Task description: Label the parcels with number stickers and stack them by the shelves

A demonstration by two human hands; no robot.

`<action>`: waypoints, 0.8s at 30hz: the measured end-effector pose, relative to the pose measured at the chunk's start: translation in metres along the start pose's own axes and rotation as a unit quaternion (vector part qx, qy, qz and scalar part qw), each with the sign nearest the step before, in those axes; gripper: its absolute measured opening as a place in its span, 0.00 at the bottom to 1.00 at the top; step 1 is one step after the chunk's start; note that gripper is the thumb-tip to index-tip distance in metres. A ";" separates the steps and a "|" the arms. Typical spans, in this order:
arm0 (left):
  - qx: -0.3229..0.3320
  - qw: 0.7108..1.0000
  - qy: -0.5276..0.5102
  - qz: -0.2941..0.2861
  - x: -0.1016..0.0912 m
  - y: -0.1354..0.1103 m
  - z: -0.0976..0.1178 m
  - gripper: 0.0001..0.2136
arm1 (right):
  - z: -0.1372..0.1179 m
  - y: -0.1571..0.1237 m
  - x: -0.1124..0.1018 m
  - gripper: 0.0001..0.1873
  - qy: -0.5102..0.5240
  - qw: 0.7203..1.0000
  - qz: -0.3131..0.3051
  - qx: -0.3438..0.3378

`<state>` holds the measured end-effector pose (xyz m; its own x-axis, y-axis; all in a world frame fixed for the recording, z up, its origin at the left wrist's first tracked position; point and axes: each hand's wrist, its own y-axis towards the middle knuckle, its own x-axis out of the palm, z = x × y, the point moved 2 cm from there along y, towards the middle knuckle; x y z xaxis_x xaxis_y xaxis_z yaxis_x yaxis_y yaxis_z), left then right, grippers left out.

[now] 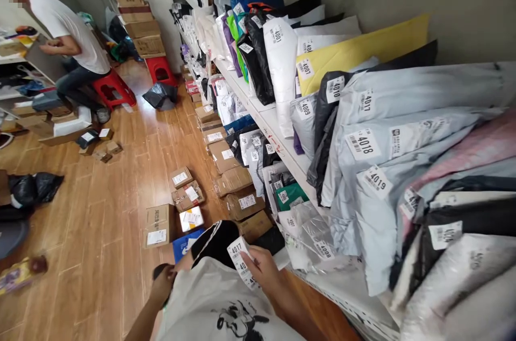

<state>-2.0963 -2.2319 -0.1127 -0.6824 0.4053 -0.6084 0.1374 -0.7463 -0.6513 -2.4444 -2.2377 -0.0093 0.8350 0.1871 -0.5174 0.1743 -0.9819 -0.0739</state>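
My right hand pinches a white label sticker printed 4017, pressing it onto a black parcel bag held low in front of me. My left hand is curled around a small dark object that I cannot make out, just left of that bag. My white printed shirt fills the bottom of the view. To the right, a white shelf carries several soft mailer bags with numbered labels such as 4018 and 4019.
Cardboard boxes and small parcels lie on the wooden floor along the shelf foot. Another person in a white shirt sits on a red stool at the far left. Black bags lie at left; stacked cartons stand at the back.
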 end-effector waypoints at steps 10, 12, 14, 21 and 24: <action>0.398 0.831 -0.146 -0.359 -0.039 -0.002 0.197 0.40 | -0.057 -0.005 0.039 0.18 -0.016 0.990 0.139 0.001; 0.401 0.831 -0.135 -0.362 -0.066 -0.008 0.189 0.27 | -0.083 0.008 0.077 0.17 -0.015 0.985 0.172 -0.012; 0.392 0.850 -0.112 -0.333 -0.102 -0.002 0.159 0.16 | -0.110 0.024 0.125 0.17 -0.008 0.979 0.205 -0.008; 0.415 0.840 0.074 -0.342 -0.219 0.032 0.036 0.16 | -0.201 0.034 0.278 0.19 0.080 0.931 0.326 0.141; 0.430 0.798 0.140 -0.399 -0.234 0.034 0.015 0.17 | -0.226 0.021 0.309 0.13 0.115 0.930 0.305 0.172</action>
<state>-1.9425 -2.3596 0.0141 -0.1024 0.9449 -0.3110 -0.8863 -0.2286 -0.4027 -2.0647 -2.1937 0.0222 0.8202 -0.4445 -0.3602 -0.5119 -0.8513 -0.1150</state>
